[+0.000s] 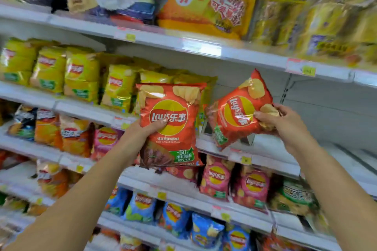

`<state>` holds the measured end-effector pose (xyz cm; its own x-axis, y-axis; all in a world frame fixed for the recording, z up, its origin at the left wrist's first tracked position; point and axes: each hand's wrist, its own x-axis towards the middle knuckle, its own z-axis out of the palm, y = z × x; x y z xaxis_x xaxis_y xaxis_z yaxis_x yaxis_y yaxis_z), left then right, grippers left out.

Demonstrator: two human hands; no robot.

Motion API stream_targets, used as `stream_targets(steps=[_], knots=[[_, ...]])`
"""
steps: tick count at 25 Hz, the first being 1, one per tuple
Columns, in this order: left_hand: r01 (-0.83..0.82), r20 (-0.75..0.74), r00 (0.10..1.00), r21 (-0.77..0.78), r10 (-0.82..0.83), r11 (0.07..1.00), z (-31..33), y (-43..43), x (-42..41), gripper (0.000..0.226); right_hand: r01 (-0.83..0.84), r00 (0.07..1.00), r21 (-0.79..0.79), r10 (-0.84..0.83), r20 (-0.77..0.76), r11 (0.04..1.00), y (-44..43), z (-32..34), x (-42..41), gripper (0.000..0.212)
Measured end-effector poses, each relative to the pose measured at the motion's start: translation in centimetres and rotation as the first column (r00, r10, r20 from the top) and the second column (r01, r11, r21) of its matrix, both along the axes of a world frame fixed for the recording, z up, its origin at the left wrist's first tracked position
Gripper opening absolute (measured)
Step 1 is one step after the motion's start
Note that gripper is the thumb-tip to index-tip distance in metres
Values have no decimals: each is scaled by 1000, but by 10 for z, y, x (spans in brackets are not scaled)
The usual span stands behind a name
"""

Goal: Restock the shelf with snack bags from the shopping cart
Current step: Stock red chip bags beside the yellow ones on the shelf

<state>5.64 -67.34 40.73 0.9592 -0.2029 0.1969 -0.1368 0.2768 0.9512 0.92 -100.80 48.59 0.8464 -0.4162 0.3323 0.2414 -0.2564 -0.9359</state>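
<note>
Head view, one entry per item. Left grip (150, 128): clenched on the upright red bag (173, 106), thumb laid across the front at the logo and fingers hidden behind it; the bag faces outward with its label readable. Right grip (285, 122): pinching the tilted red bag (234, 114) at its right edge, logo turned sideways and lower corner down near the shelf (346, 155) lip; contact there cannot be told. The two red bags sit just beside each other, between the grips. Behind and left of the left grip: yellow bags (81, 75) in a row. Lower left of it: orange bags (75, 138). Below the right grip: pink bags (216, 177). Below the left grip: blue bags (142, 206). Right of the right grip: bare white shelf.
</note>
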Motion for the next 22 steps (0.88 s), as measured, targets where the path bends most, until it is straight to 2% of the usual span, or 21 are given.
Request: stream_targets(steps=[4,6,8,12,14,16,18,20,21,22], knots=[[44,79,996,32,-46,999,18,-19,40,53,24,1000,-102,-25,-13,995,-21,22,43,45],[60,89,994,67,-66,996,25,-23,57,59,20,999,-140,-26,-42,990,-28,32,66,49],[79,91,992,99,-88,992,30,-27,71,54,8,996,-166,-22,-84,986,-37,41,86,55],[89,95,990,139,-102,986,34,-37,90,51,-94,976,-121,68,-206,988,-53,56,120,40],[79,107,989,167,-98,983,34,-41,93,69,-150,967,-128,118,-225,980,-59,65,135,24],[43,118,991,180,-65,983,33,-44,97,93,-132,977,-190,94,-192,973,-67,70,153,20],[9,122,992,164,-30,986,34,-47,99,102,-149,979,-226,112,-169,963,-76,70,174,23],[-20,130,992,148,1,989,37,-51,98,102,-150,982,-195,123,-145,969,-78,64,193,29],[-33,135,991,143,14,989,38,-54,96,101,-154,984,-170,134,-119,973,-83,56,205,42],[-42,141,990,141,22,989,39,-58,94,100,-146,987,-120,136,-84,982,-84,48,215,65]])
